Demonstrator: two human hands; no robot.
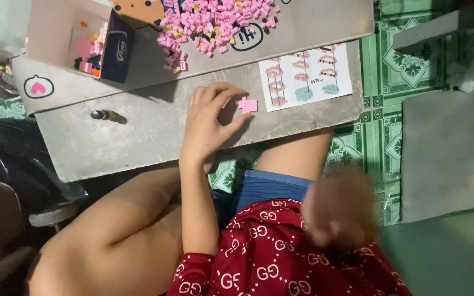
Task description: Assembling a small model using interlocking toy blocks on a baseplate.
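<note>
The view is turned sideways. Neither my left hand nor my right hand appears in it. A person in a red patterned shirt [270, 252] sits at a low grey table [138, 140]. One of that person's hands [209, 118] rests on the tabletop, its fingertips pinching a small pink brick assembly [247, 104]. Just beyond the assembly lies a printed instruction sheet [305, 77] with pink and teal pictures. The person's other hand is hidden.
A loose pile of small pink bricks [215, 24] lies on a grey board at the far side of the table. An open cardboard box [78, 38] holds more coloured bricks. A small dark cylinder [101, 115] lies on the table. Green patterned floor tiles [390, 109] and a grey slab [448, 153] lie beside it.
</note>
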